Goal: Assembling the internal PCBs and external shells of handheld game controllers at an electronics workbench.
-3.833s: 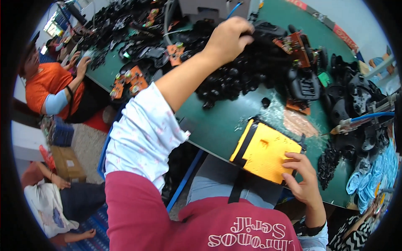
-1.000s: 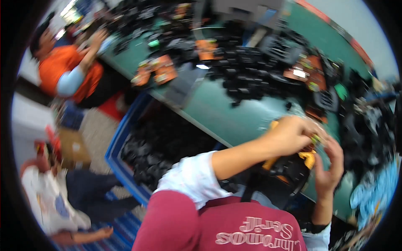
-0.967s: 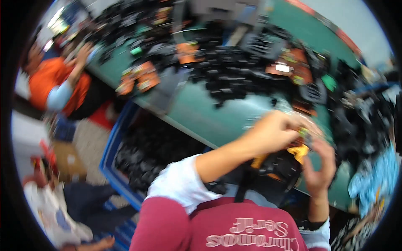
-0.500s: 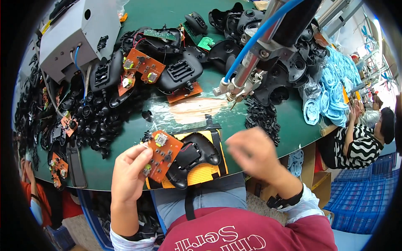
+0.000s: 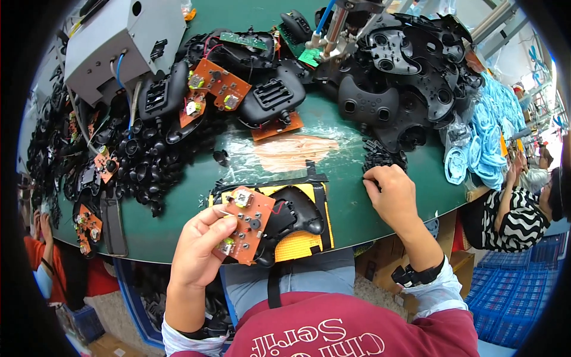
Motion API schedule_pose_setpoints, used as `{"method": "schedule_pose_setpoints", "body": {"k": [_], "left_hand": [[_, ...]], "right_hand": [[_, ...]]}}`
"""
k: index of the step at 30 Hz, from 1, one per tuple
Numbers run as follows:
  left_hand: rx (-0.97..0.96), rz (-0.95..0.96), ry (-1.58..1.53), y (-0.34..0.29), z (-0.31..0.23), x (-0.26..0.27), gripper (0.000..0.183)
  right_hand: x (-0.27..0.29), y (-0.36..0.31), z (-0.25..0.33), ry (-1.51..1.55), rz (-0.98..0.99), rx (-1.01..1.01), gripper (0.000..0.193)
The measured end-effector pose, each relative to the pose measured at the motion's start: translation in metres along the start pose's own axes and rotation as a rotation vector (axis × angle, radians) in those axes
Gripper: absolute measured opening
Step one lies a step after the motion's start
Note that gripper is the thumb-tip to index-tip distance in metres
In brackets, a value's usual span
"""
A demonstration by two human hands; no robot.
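My left hand (image 5: 202,247) pinches an orange circuit board (image 5: 257,223) by its left edge, tilted up over the work mat. Green-and-metal joystick modules and small black buttons sit on its face, and a thin red wire shows at its right edge. Behind it, a black game controller shell (image 5: 306,211) lies on the yellow mat (image 5: 297,247), partly covered by the board. At the near edge of a heap of small black plastic parts (image 5: 380,156), my right hand (image 5: 394,193) rests with fingers curled in; whatever is between the fingertips is hidden.
Controller shells (image 5: 369,104) pile up at the back right, beneath a tool on a metal post (image 5: 333,35). Shells with orange boards (image 5: 223,86), black caps (image 5: 143,169) and a grey machine box (image 5: 113,53) stand left. Light-blue cables (image 5: 496,119) lie right, near a person (image 5: 511,214).
My right hand has moved from beside the mat, right and slightly forward, to the small black parts. The left hand still holds the board. The whole view has shifted slightly.
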State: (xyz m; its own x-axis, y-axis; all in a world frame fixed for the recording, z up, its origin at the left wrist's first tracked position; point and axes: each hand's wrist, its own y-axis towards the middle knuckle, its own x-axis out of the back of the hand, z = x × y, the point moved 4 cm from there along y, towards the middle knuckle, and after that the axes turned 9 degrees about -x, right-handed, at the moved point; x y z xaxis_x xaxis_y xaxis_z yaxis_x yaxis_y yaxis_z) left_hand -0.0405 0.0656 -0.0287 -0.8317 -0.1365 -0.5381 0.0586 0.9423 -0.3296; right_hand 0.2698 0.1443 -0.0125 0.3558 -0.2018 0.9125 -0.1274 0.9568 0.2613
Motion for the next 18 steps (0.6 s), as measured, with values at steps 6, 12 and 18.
{"method": "schedule_pose_setpoints", "body": {"k": [6,12,18], "left_hand": [[0.028,0.053,-0.073,-0.003,0.003,-0.004,0.038],[0.017,0.036,-0.036,-0.005,0.004,-0.014,0.038],[-0.025,0.05,-0.012,-0.003,0.011,-0.017,0.041]], "right_hand": [[-0.006,0.002,0.043,0.585,0.316,-0.019,0.012],[-0.02,-0.01,0.056,0.386,0.107,0.152,0.012],[-0.012,-0.002,0.058,0.662,0.288,-0.053,0.01]]}}
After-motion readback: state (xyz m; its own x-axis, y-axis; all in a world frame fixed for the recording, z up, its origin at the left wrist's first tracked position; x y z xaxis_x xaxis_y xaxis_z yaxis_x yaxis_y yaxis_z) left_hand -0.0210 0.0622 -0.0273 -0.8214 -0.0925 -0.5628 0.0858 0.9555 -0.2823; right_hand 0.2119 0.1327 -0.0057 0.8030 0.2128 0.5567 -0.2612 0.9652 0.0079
